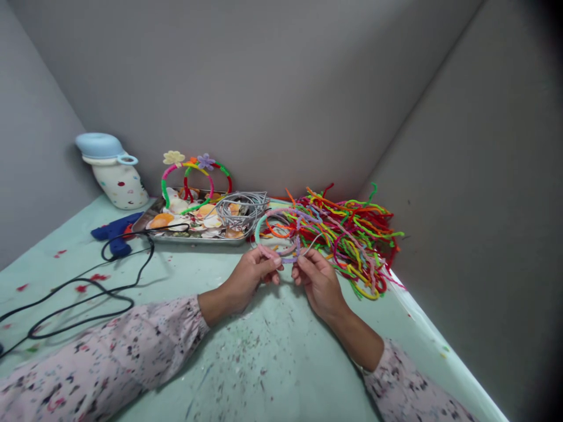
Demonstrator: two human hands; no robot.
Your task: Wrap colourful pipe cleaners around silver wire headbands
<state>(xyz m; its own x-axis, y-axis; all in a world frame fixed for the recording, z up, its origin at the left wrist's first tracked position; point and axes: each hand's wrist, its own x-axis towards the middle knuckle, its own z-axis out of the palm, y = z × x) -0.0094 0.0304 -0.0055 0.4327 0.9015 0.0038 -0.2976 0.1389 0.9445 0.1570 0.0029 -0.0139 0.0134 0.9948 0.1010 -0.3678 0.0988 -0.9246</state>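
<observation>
Both hands hold a ring wrapped in pipe cleaners (258,227), mint green at its left side and pink and lilac elsewhere, above the middle of the table. My left hand (248,278) pinches the ring's pink lower left part between thumb and fingers. Just to the right, my right hand (320,281) pinches a lilac pipe cleaner (288,259) at the bottom of the ring. A thin grey wire end (315,240) sticks out above the right hand. The exact fingertip contact is too small to make out.
Behind the ring lies a heap of colourful pipe cleaners (360,234). A metal tray (206,240) holds shells, two wrapped rings with flowers (206,161), and a coil of grey wire (241,208). At left are a blue glue gun (116,230), its black cord (145,275) and a bottle (118,181).
</observation>
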